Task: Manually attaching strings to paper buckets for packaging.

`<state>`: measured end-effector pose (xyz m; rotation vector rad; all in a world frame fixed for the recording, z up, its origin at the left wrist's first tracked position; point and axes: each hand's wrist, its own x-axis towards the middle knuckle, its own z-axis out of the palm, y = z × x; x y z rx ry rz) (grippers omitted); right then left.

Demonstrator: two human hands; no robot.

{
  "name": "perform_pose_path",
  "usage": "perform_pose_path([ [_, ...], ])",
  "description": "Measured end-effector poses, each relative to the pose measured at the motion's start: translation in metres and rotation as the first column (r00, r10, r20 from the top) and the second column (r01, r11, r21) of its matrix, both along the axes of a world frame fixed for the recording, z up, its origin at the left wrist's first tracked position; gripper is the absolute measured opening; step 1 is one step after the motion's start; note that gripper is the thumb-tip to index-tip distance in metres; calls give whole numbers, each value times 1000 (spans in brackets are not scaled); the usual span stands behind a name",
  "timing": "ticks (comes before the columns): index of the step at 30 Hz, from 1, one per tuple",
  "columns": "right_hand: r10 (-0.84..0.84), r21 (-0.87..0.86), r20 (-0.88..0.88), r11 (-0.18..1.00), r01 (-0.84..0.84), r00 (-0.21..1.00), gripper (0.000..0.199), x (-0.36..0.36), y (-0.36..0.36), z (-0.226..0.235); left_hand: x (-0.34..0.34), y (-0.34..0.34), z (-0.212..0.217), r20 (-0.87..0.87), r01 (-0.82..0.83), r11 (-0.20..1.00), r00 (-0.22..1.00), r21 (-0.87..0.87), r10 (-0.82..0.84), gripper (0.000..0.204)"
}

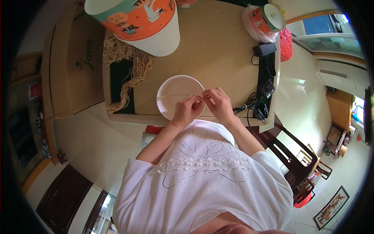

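Observation:
A white round tub [166,106] stands at the table's near edge, its open top facing me. Across its inside runs a thin beige cord [175,94], from the tub's left wall toward my fingers. Over the tub's right part, my left hand [186,110] is closed in a pinch on the cord. Close beside it, at the right rim, my right hand [219,104] is pinched too, its fingertips meeting those of the left. Fingers hide the cord's end, and what exactly the right fingertips grip is too small to make out.
A tall stack of orange-and-green printed paper buckets [150,23] stands far left, beside loose beige cords [134,80]. Black cables [249,107] and an adapter [265,49] line the right edge. A small printed tub [272,18] sits far right. Left of the table is a cardboard box [83,78].

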<state>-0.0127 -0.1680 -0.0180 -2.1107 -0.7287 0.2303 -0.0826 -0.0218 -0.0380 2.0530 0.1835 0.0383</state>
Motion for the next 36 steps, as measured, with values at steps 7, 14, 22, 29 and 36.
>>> perform_pose_path([
  [7, 12, -42, -6, 999, -12, 1000, 22, -1, 3, 7, -2, -2, -8, 93, -65, 998, 994, 10, 64, 11],
  [14, 30, 2, -69, 1000, -30, 997, 13, 2, -3, 3, -2, 1, -10, -119, -50, 997, 992, -55, 43, 11],
  [22, 93, -40, -192, 994, -103, 977, 9, -6, -17, 17, 2, 12, -23, -477, -354, 621, 878, -699, -37, 2],
  [29, -23, -46, -269, 999, 11, 963, 8, -8, -11, 17, 0, 20, -29, -453, -345, 494, 884, -798, -115, 6],
  [36, 54, -61, -86, 996, -59, 995, 7, 3, -4, 18, 5, 7, -20, -411, -296, 713, 911, -635, 13, 10],
])
